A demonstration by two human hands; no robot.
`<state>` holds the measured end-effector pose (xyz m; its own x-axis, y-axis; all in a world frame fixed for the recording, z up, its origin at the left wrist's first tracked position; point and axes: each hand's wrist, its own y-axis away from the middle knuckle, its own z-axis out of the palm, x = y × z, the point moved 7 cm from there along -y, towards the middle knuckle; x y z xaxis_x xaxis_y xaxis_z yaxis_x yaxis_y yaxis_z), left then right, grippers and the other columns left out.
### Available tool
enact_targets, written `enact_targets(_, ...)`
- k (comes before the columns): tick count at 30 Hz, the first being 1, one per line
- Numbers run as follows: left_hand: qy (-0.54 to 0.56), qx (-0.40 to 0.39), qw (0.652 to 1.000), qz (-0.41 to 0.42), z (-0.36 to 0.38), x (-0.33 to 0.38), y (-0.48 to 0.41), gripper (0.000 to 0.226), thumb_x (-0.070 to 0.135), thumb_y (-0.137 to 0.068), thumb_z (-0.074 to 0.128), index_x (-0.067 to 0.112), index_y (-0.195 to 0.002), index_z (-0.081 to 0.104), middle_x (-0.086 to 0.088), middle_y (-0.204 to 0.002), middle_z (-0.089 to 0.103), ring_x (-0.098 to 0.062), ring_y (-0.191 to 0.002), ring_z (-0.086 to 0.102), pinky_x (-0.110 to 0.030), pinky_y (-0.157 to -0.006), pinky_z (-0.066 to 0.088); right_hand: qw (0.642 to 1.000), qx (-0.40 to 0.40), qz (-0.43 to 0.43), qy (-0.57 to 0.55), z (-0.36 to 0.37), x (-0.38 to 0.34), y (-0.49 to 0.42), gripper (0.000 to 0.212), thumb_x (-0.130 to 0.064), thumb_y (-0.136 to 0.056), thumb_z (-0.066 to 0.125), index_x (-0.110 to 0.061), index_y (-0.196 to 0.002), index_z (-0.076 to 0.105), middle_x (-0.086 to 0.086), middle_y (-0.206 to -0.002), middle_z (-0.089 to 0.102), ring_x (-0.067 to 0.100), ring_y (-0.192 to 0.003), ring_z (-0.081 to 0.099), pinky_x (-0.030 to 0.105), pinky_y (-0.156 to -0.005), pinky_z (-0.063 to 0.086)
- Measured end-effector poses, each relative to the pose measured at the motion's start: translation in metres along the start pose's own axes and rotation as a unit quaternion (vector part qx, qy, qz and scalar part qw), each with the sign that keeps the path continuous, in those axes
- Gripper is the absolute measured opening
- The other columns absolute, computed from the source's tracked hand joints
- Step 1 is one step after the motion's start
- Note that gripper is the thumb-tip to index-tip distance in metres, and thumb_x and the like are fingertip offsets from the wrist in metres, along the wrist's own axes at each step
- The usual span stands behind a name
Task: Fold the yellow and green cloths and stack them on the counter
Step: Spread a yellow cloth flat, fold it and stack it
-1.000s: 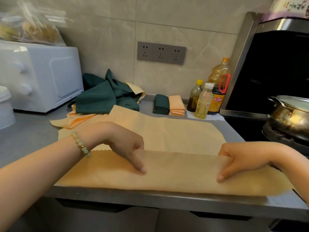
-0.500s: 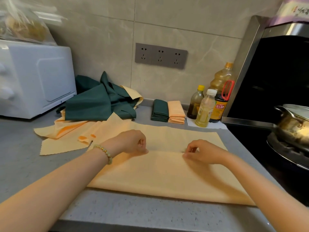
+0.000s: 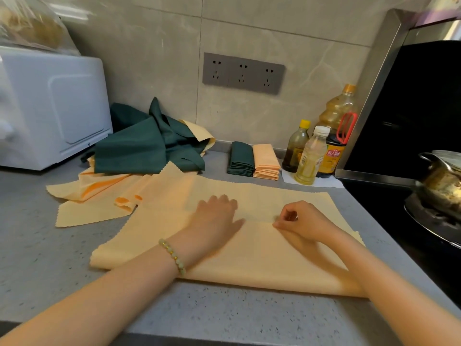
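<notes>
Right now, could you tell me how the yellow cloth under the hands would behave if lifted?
Probably floppy: the yellow cloth lies folded flat along the counter. Likely light: the right hand pinches its edge with fingertips alone. It may slide if pushed, perhaps why the left hand presses flat on it.

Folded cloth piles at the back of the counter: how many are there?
2. A green pile lies left, a yellow pile touching its right side, beside the bottles. The loose cloths may hide more.
</notes>
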<state>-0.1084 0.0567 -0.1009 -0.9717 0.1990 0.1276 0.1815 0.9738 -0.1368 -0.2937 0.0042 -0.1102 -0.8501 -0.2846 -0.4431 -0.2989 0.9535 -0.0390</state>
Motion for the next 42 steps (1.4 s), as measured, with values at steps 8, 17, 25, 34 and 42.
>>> enact_targets(8,0.021,-0.185,0.982,0.028,0.041,0.052,0.035,0.060,0.047,-0.102,0.013,0.021,-0.153,-0.002,0.001,-0.161,-0.007,-0.027,-0.147,-0.008,-0.053,-0.117,-0.002,0.999,0.026,0.033,-0.018,0.000,-0.005,0.006,0.010,-0.029,-0.083,0.071,-0.022,-0.078,0.065,-0.006,-0.088,0.064,0.013,-0.085,0.057,0.028,-0.076,0.047)
enact_targets(17,0.029,-0.129,0.991,0.028,0.058,0.049,0.041,0.057,0.044,-0.102,0.013,0.026,-0.152,-0.008,0.004,-0.160,-0.014,-0.024,-0.146,-0.016,-0.053,-0.115,-0.012,0.999,0.008,0.014,0.044,0.046,-0.050,0.072,0.047,-0.020,-0.102,0.029,-0.014,-0.148,0.025,0.002,-0.157,0.018,0.015,-0.144,0.015,0.031,-0.118,0.011)
enact_targets(25,0.018,-0.111,0.993,0.025,0.059,0.046,0.042,0.062,0.052,-0.099,0.014,0.027,-0.153,-0.006,0.006,-0.160,-0.014,-0.023,-0.146,-0.015,-0.053,-0.115,-0.011,0.986,-0.007,0.083,0.145,0.055,-0.015,0.099,0.052,-0.043,-0.101,0.011,-0.031,-0.151,0.002,-0.008,-0.159,-0.006,0.018,-0.146,-0.009,0.044,-0.117,-0.005)
enact_targets(34,0.016,-0.109,0.993,0.036,0.059,0.045,0.043,0.081,0.073,-0.088,0.016,0.028,-0.153,-0.003,0.005,-0.160,-0.012,-0.024,-0.147,-0.014,-0.056,-0.115,-0.010,0.981,0.007,0.136,0.138,0.011,0.061,0.126,0.059,-0.050,-0.100,0.014,-0.025,-0.152,0.004,-0.007,-0.159,-0.003,0.011,-0.146,-0.004,0.034,-0.118,0.001)
enact_targets(42,0.014,-0.115,0.992,0.044,0.057,0.053,0.046,0.076,0.068,-0.092,0.015,0.027,-0.153,-0.004,0.005,-0.160,-0.012,-0.026,-0.146,-0.013,-0.056,-0.114,-0.010,0.964,-0.003,0.199,0.176,-0.023,0.099,0.138,0.055,-0.041,-0.102,0.012,-0.018,-0.152,0.007,-0.001,-0.160,-0.004,0.015,-0.146,-0.006,0.037,-0.118,-0.004)
